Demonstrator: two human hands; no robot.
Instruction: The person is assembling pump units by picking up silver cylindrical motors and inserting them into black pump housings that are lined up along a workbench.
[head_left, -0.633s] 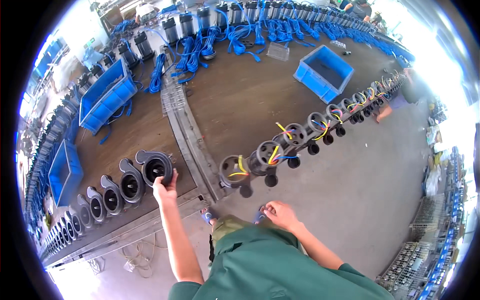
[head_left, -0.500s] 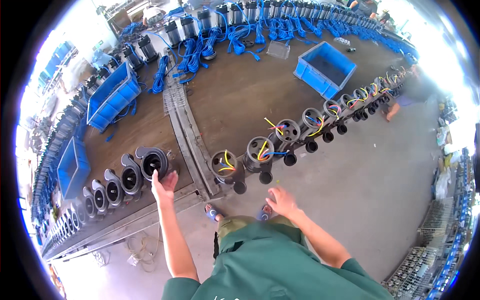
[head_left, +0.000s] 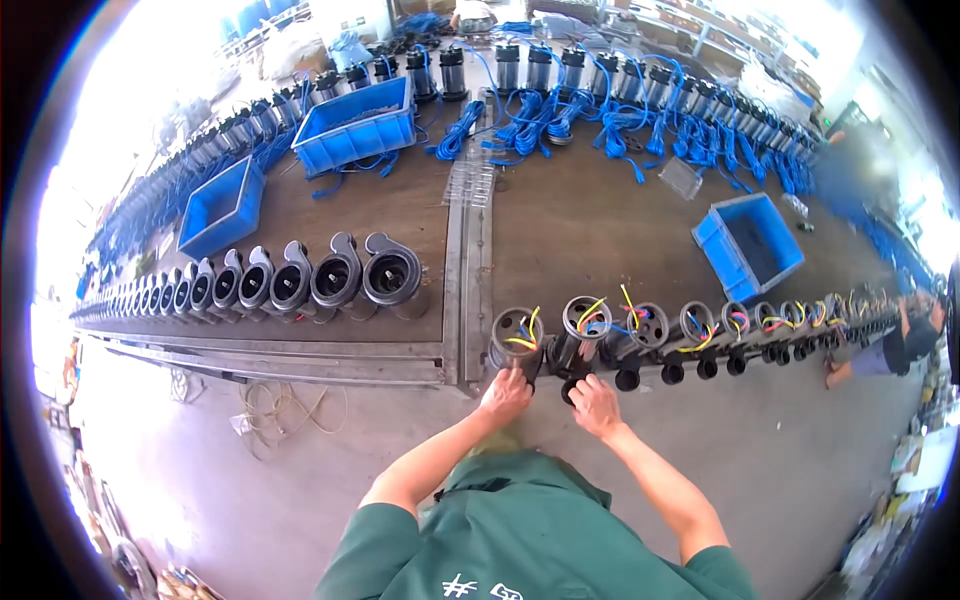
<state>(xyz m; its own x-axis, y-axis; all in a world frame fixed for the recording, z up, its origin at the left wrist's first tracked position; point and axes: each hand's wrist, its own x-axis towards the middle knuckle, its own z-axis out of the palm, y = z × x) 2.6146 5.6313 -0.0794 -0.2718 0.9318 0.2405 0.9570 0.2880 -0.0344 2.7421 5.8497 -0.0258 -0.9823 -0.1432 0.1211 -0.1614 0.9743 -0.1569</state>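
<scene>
At the table's near edge, my left hand (head_left: 507, 396) is closed around the lower outlet of the first dark pump housing (head_left: 497, 352), mostly covering that outlet. Yellow and other coloured wires (head_left: 526, 330) stick out of its round top. Just to the right, my right hand (head_left: 597, 404) has its fingers curled at the black outlet (head_left: 570, 389) of the second pump housing (head_left: 572, 352). Whether a small part sits between those fingers is hidden. Both housings stand upright with their outlets towards me.
More wired housings (head_left: 697, 322) line the edge to the right, where another person's arm (head_left: 850, 372) shows. Left of a metal rail (head_left: 468, 280) stands a row of open dark volute casings (head_left: 391, 276). Blue crates (head_left: 750, 245) and motors with coiled blue cables (head_left: 530, 120) lie beyond.
My view has turned left. My left hand has left the nearest volute casing and come to the first wired housing; my right hand has moved in to the second housing's outlet.
</scene>
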